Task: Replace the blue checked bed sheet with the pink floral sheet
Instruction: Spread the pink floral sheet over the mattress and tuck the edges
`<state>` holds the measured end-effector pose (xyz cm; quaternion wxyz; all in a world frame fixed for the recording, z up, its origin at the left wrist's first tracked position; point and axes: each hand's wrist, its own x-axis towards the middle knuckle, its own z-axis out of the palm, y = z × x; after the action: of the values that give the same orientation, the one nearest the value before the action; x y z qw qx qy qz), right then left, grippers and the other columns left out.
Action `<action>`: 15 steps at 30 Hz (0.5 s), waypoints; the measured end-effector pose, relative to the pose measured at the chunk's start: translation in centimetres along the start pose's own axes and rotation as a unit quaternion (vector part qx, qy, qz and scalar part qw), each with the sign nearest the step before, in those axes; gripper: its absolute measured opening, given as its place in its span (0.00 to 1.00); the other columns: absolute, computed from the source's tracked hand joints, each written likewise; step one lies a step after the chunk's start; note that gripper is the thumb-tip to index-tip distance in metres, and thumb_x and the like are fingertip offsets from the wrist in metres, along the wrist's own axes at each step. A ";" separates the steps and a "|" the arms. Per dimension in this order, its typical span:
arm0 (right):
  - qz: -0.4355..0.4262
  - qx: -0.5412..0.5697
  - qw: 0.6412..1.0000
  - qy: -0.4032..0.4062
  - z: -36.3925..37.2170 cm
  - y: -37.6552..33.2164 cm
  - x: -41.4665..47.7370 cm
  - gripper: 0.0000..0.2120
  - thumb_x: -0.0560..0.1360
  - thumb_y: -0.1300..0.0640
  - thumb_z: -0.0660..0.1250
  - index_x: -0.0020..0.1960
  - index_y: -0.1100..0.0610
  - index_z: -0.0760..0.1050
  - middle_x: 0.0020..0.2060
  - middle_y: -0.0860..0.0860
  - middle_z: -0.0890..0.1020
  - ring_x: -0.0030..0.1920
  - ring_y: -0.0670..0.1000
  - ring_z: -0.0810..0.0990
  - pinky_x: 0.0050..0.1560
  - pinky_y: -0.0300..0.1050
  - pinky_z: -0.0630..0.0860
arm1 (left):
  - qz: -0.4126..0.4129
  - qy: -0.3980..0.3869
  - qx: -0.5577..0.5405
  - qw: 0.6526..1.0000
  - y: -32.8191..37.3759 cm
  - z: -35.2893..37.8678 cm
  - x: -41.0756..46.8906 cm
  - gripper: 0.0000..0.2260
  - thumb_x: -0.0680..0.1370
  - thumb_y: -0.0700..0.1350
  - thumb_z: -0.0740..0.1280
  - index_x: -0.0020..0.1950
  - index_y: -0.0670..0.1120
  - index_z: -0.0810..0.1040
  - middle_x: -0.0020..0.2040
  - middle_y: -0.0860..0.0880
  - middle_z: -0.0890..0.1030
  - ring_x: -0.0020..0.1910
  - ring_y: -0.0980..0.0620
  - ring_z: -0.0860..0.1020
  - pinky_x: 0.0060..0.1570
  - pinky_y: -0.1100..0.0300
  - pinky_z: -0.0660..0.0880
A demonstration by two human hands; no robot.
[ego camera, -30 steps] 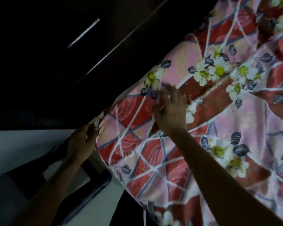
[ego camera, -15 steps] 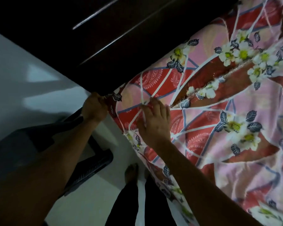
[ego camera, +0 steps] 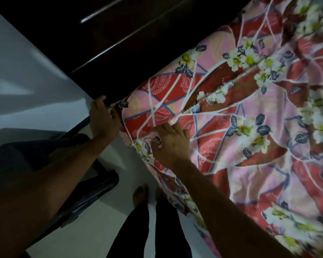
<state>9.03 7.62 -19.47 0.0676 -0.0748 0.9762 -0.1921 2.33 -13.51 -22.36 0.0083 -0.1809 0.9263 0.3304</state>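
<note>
Nearly done: tucking the pink sheet at the bed corner

Down at the corner, my left hand [ego camera: 103, 118] has its fingers [ego camera: 99, 102] curled round the edge of the pink floral sheet [ego camera: 241, 146]. They pinch the cloth where it drops off the mattress, just beside the dark cabinet [ego camera: 138, 43]. I judge I hold it there to draw the slack down and push it under.

My right hand [ego camera: 171, 144] lies on top of the sheet, a little inward of those fingers. Its own fingers are loose and spread, pressing flat against a raised fold, which pins the cloth so the pull does not drag the whole spread askew.

Beyond my right fingertips the sheet covers the bed, creased in places. No blue checked sheet shows anywhere, so I take the swap as made and only the tucking as left.

Below my left wrist a dark piece of furniture [ego camera: 86, 190], perhaps a chair, stands on the pale floor [ego camera: 35, 71], near enough to crowd my elbow.
</note>
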 end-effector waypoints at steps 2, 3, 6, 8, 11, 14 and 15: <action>-0.010 0.010 0.999 -0.039 -0.3 0.4 -1.3 0.25 0.71 0.49 0.71 0.67 0.50 0.73 0.62 0.47 0.78 0.57 0.53 0.73 0.56 0.52 0.74 | 0.131 -0.026 0.020 0.991 0.3 -0.2 -1.8 0.21 0.79 0.39 0.65 0.72 0.40 0.68 0.69 0.36 0.70 0.65 0.39 0.72 0.56 0.51 0.75; -0.009 0.015 0.998 -0.058 -0.3 0.4 -1.8 0.27 0.70 0.50 0.72 0.68 0.52 0.72 0.62 0.48 0.78 0.57 0.54 0.74 0.56 0.53 0.76 | 0.206 -0.064 0.053 0.975 0.6 0.1 -2.8 0.22 0.79 0.41 0.64 0.73 0.41 0.68 0.71 0.36 0.68 0.67 0.38 0.71 0.58 0.50 0.75; -0.007 -0.019 0.995 -0.099 -0.2 -0.4 -2.6 0.22 0.74 0.52 0.71 0.66 0.54 0.73 0.60 0.53 0.79 0.60 0.57 0.76 0.59 0.55 0.75 | 0.318 -0.215 0.108 0.917 0.5 1.8 -4.8 0.26 0.80 0.51 0.54 0.76 0.42 0.69 0.76 0.34 0.63 0.75 0.30 0.61 0.70 0.34 0.65; -0.013 -0.080 0.991 -0.104 -0.3 -0.4 -3.0 0.18 0.75 0.51 0.69 0.64 0.54 0.75 0.60 0.54 0.77 0.61 0.56 0.74 0.59 0.54 0.75 | 0.297 -0.244 0.118 0.916 0.4 2.8 -5.1 0.28 0.79 0.53 0.52 0.77 0.43 0.67 0.78 0.34 0.59 0.77 0.29 0.54 0.72 0.29 0.57; -0.043 -0.124 0.985 -0.112 -0.5 0.1 -4.2 0.21 0.77 0.49 0.68 0.68 0.53 0.74 0.67 0.55 0.71 0.67 0.57 0.68 0.64 0.57 0.71 | 0.259 -0.260 0.117 0.923 0.7 3.2 -5.3 0.27 0.79 0.49 0.55 0.79 0.46 0.63 0.80 0.38 0.55 0.79 0.33 0.49 0.71 0.28 0.58; -0.108 -0.106 0.981 -0.123 -1.0 -0.2 -4.6 0.28 0.75 0.51 0.70 0.73 0.49 0.70 0.75 0.53 0.64 0.75 0.58 0.61 0.72 0.59 0.63 | 0.236 -0.252 0.045 0.938 1.6 2.1 -5.8 0.26 0.78 0.46 0.57 0.75 0.40 0.68 0.78 0.36 0.61 0.79 0.35 0.54 0.73 0.32 0.59; -0.113 -0.090 0.982 -0.124 -0.9 -0.3 -4.2 0.30 0.75 0.53 0.70 0.76 0.49 0.67 0.78 0.52 0.61 0.77 0.58 0.58 0.75 0.59 0.59 | 0.245 -0.229 0.033 0.941 1.9 1.8 -5.8 0.25 0.78 0.45 0.58 0.74 0.38 0.70 0.76 0.35 0.64 0.78 0.36 0.57 0.73 0.34 0.61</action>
<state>13.03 8.45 -18.08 0.1585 -0.2140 0.9588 -0.0987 6.96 -9.10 -21.87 0.1453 0.1327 0.9253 0.3243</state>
